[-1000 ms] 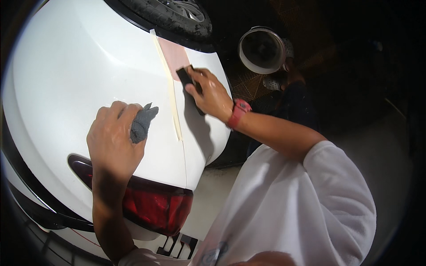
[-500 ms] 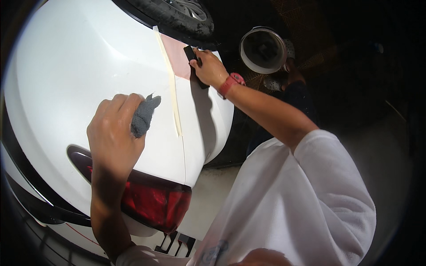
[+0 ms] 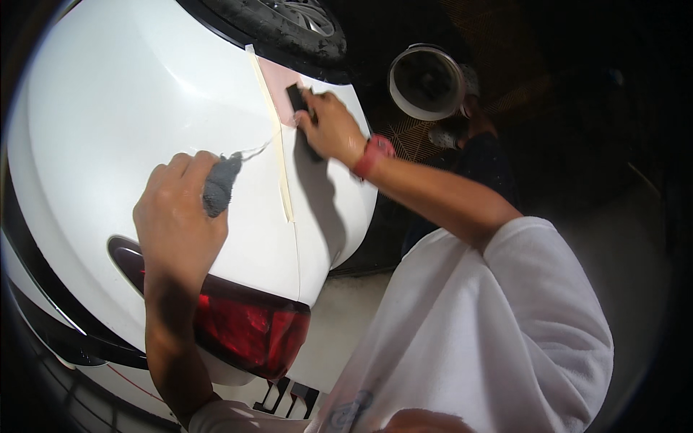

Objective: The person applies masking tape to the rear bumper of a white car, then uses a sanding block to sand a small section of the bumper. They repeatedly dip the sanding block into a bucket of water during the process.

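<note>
My left hand is closed around a wet grey cloth, held over the white car panel. From the cloth a thin stream of water runs right toward the pinkish patch. My right hand grips a dark sanding block that lies across this patch, near its lower part; the fingers cover much of the block, and its underside is hidden. A strip of cream masking tape borders the patch on the left.
A car wheel stands beyond the patch. A red tail light lies below my left hand. To the right, a round bucket is on the dark floor, with another person's shoe beside it.
My right hand has moved left and slightly nearer with the sanding block, toward the tape. The left hand has shifted a little left, and a stream of water now leaves the cloth.
</note>
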Tool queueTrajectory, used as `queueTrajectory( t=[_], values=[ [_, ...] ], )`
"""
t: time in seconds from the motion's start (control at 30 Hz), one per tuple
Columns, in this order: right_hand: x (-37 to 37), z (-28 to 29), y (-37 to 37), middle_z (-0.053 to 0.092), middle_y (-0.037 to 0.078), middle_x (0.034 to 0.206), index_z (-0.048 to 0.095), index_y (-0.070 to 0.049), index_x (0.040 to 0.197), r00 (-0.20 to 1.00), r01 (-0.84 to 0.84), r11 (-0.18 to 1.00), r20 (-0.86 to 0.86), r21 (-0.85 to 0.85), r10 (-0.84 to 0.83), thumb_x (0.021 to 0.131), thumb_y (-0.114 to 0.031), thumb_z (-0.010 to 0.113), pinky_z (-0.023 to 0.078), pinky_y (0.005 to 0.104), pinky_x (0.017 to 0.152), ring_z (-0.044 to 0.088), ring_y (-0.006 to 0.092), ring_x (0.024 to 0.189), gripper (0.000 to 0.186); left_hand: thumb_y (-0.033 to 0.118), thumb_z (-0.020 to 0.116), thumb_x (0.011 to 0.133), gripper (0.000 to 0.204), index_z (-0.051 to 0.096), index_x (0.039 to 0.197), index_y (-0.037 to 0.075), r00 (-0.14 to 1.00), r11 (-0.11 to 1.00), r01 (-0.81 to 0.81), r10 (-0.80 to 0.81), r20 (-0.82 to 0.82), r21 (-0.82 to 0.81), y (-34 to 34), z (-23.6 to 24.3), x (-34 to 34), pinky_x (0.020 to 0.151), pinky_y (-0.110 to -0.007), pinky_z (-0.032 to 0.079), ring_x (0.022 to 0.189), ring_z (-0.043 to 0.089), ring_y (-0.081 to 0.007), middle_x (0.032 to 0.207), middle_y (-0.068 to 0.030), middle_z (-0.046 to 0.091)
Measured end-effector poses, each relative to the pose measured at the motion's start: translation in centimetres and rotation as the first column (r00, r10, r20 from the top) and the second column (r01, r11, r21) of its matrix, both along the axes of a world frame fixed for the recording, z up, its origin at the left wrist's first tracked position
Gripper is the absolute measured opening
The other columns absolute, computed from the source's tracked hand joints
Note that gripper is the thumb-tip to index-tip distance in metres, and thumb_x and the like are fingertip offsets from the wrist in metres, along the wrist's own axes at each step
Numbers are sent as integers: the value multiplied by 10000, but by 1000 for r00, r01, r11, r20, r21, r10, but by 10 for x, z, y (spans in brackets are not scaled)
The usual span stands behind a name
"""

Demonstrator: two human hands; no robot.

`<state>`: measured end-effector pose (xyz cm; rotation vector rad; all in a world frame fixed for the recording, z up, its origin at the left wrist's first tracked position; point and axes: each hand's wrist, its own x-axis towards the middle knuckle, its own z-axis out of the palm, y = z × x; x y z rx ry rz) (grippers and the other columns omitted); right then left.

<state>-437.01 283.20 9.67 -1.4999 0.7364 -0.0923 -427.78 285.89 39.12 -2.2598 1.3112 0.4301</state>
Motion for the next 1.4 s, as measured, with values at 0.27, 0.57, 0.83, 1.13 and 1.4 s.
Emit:
queueTrajectory(
  t=[0.27,0.57,0.83,1.13,1.4],
  values=[
    [25,-13,-28,678,299,1189,654,-43,1453,994,45,999,-103,11,-44,1014,-303,681,558,506,987,679,441,1141,511,-2,784,778,341,709,1100,79,999,993,-32,29,31,111,0,-4,6,817,-463,552,941,668,-347,976,-92,687],
    [7,12,-13,660,288,1222,676,-34,1424,999,43,998,-21,54,-41,1000,-344,686,559,503,998,680,450,1149,526,23,791,796,320,714,1101,83,999,985,-33,28,32,168,-2,0,2,806,-464,555,941,668,-339,967,-90,686],
    [-17,28,4,664,302,1170,694,-31,1383,995,70,996,63,62,-74,995,-353,689,558,514,979,673,465,1113,504,31,786,800,302,718,1088,86,999,985,-32,28,24,171,1,-3,2,800,-459,557,933,670,-335,957,-88,684],
    [2,24,-3,656,290,1234,680,-18,1418,1000,28,999,10,28,-28,1004,-342,702,537,491,1035,659,445,1184,526,33,805,777,345,725,1109,85,999,987,-37,35,15,158,4,-3,6,809,-460,560,934,673,-335,968,-89,691],
    [46,9,-34,657,312,1275,686,-25,1408,998,62,998,-15,-12,-62,1002,-348,670,532,505,1062,656,457,1205,519,48,799,791,320,724,1101,84,1000,992,14,-15,11,125,2,-2,6,814,-452,565,932,672,-336,966,-89,691]
  ],
)
